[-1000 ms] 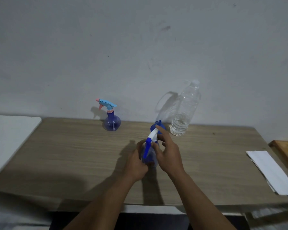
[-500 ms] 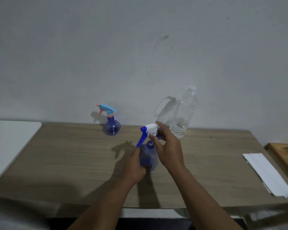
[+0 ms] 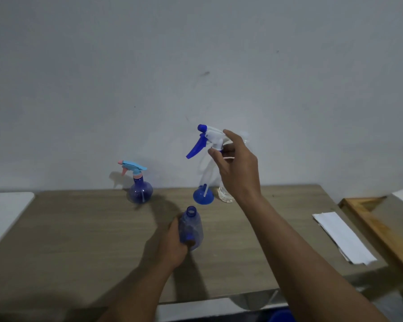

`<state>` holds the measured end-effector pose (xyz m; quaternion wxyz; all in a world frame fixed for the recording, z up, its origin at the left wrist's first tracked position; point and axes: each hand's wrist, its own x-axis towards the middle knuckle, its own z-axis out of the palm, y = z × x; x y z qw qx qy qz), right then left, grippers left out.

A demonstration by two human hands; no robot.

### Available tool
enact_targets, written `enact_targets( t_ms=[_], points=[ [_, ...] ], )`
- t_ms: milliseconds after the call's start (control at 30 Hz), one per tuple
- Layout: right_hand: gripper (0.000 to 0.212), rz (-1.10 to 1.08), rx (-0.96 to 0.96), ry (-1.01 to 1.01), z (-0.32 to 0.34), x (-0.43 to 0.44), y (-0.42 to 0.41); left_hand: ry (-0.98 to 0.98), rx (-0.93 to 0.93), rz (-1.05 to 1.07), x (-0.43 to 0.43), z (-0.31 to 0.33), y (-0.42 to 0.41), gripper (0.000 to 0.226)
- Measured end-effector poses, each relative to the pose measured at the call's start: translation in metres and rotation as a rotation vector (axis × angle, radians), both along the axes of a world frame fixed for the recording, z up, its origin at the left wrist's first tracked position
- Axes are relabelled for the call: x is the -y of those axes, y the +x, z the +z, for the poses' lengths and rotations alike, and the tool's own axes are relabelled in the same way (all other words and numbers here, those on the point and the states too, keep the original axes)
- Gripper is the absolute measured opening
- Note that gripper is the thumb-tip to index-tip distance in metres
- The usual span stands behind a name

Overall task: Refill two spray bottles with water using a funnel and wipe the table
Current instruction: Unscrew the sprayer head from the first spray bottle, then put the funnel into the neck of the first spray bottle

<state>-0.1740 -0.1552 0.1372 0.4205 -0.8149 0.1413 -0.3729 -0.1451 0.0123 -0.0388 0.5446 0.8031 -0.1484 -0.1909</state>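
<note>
My left hand (image 3: 172,242) grips a clear blue spray bottle (image 3: 191,228) that stands on the wooden table (image 3: 79,240) with its neck uncapped. My right hand (image 3: 237,166) pinches the white and blue trigger head (image 3: 207,138), lifted well above the bottle with its dip tube hanging down. A blue funnel (image 3: 203,196) sits mouth down behind the bottle. A clear water bottle (image 3: 226,194) stands beside the funnel, mostly hidden by my right hand. A second blue spray bottle (image 3: 140,191) with a light blue and pink head stands at the back left.
A folded white cloth or paper (image 3: 342,235) lies at the table's right end. A wooden frame (image 3: 382,226) sits past the right edge. A white surface (image 3: 2,210) adjoins the table on the left. A grey wall runs behind the table.
My right hand has pulled the trigger head off the bottle and raised it high, drawing the dip tube out. My left hand keeps its grip on the bottle.
</note>
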Motion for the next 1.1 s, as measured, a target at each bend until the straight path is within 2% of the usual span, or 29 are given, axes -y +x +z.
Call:
enact_targets(
  t_ms=[133,333,533,733,867,1100],
  points=[
    [0.051,-0.078,-0.068,-0.052,0.007,0.009,-0.007,0.016,0.081,-0.001,-0.007,0.001,-0.001,0.059],
    [0.043,-0.183,-0.338,-0.094,-0.037,0.023,-0.023,0.011,0.13,-0.033,-0.012,0.003,-0.002,0.086],
    [0.031,-0.21,-0.638,-0.094,-0.112,0.026,-0.034,0.051,0.194,0.027,-0.015,0.001,-0.003,0.078],
    [0.029,-0.133,-0.871,-0.04,-0.172,0.019,-0.034,0.068,0.18,0.036,-0.02,-0.003,0.002,0.082],
    [0.031,-0.108,-0.925,-0.012,-0.196,0.016,-0.031,0.046,0.147,0.053,-0.023,-0.007,0.002,0.082],
    [0.024,-0.07,-0.871,0.023,-0.213,0.021,-0.03,0.039,0.177,0.076,-0.025,-0.01,0.005,0.085]
  ],
)
